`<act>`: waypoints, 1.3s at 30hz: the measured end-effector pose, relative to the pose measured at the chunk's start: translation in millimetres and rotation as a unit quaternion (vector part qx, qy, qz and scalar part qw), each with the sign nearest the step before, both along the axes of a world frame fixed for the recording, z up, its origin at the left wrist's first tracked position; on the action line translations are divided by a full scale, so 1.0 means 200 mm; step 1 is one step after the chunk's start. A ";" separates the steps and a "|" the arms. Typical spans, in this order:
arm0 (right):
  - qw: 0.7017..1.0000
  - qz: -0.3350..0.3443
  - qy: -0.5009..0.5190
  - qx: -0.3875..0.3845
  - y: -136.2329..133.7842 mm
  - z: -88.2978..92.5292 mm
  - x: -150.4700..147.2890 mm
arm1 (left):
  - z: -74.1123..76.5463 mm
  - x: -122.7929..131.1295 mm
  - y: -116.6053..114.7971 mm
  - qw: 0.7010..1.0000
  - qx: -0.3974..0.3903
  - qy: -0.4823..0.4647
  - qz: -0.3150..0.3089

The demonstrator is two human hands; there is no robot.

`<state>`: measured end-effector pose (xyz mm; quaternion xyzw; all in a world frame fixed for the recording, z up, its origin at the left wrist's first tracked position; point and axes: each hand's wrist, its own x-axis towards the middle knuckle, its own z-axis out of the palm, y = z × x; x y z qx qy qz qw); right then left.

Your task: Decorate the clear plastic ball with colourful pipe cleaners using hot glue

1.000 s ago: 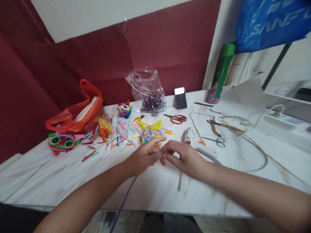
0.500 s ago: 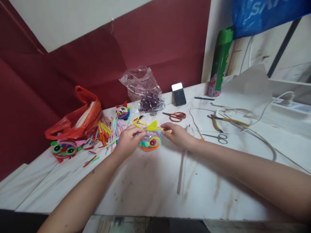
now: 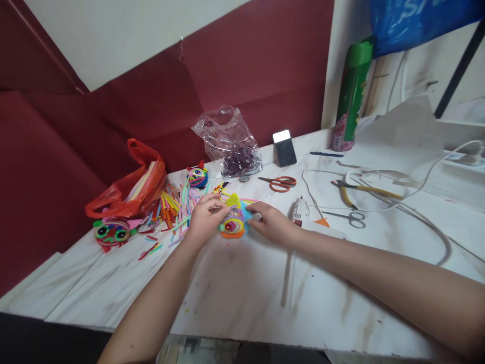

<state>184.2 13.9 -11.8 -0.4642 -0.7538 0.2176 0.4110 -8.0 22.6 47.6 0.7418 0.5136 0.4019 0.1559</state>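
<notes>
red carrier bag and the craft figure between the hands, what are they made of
The red carrier bag: thin, glossy plastic, most likely, from its creases and highlights. The craft figure: matte, probably pipe cleaners, judging by its ribbed yellow tip.

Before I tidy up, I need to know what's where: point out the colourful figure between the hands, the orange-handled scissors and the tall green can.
Colourful figure point(image 3: 230, 227): head view, its eye.
Orange-handled scissors point(image 3: 273, 182): head view, where blades meet handles.
Tall green can point(image 3: 351, 96): head view, mid-body.
</notes>
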 end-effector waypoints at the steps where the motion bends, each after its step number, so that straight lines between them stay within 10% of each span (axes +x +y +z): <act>1: 1.000 0.003 0.003 0.000 0.00 0.00 0.00 | 0.00 -0.01 0.00 1.000 -0.012 -0.005 -0.006; 39: 0.998 0.050 -0.002 0.030 0.00 -0.05 -0.04 | 0.09 0.00 -0.02 0.976 -0.066 0.205 0.034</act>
